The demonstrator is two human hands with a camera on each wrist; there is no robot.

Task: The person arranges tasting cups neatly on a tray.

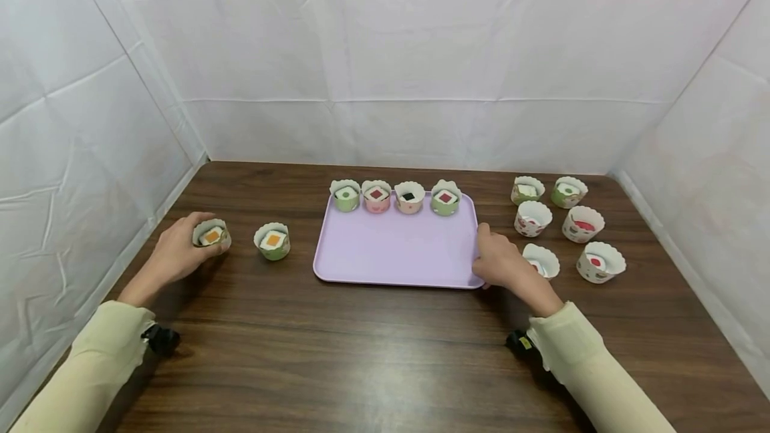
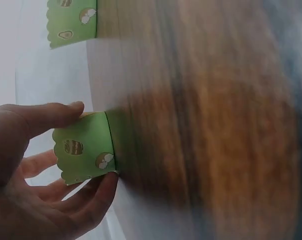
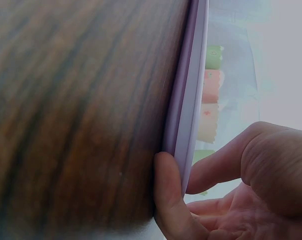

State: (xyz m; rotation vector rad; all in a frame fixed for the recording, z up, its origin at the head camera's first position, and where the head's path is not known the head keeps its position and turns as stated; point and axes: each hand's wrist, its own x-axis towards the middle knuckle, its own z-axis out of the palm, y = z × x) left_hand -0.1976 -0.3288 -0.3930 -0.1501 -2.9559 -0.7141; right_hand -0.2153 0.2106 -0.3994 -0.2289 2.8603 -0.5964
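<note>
On the left of the table, my left hand grips a green paper baking cup between thumb and fingers. A white piece with an orange square lies inside that cup. The left wrist view shows the cup's green printed wall within the curled fingers. A similar green cup stands just to its right. My right hand pinches the right rim of a lilac tray. In the right wrist view the thumb is on one side of the tray edge and a finger on the other.
Along the tray's back edge stand a green cup, a pink cup, a pale pink cup and another green cup. Several more cups stand right of the tray. White sheeting encloses the table's back and sides.
</note>
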